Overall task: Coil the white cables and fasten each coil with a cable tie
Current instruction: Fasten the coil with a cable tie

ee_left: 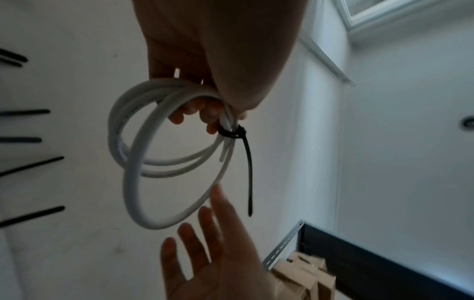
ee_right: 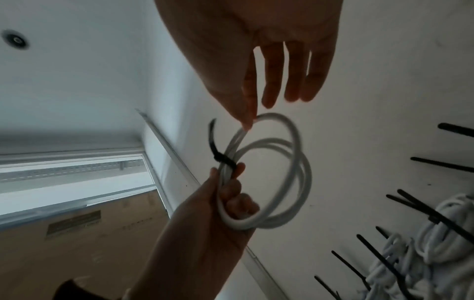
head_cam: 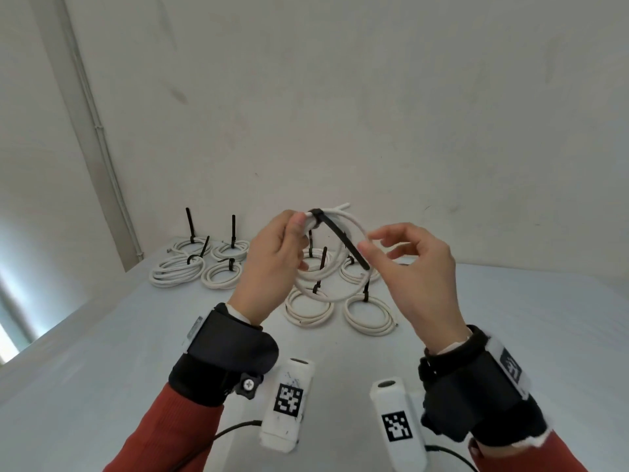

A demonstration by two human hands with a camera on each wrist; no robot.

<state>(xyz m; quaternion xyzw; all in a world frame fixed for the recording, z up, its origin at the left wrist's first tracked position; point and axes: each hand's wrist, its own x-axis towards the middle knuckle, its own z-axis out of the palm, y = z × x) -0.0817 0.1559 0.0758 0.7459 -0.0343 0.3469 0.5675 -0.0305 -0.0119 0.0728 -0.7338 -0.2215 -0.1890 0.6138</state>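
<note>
My left hand (head_cam: 301,226) grips a coil of white cable (head_cam: 355,223) at its top and holds it up above the table. A black cable tie (head_cam: 343,240) is closed around the bundle just beside the left thumb, and its long tail slants down to the right. My right hand (head_cam: 369,242) is open, thumb and forefinger apart at the coil's right edge next to the tail. In the left wrist view the coil (ee_left: 133,182) hangs from the fingers, with the tie (ee_left: 248,166) pointing at the spread right hand (ee_left: 205,233). The right wrist view shows the same coil (ee_right: 302,162) and tie (ee_right: 223,159).
Several tied white coils (head_cam: 177,272) with upright black tie tails lie at the back of the grey table (head_cam: 136,335), some of them right under the hands (head_cam: 369,313). Two white marker-tagged handles (head_cam: 289,403) lie near my wrists. A wall stands close behind.
</note>
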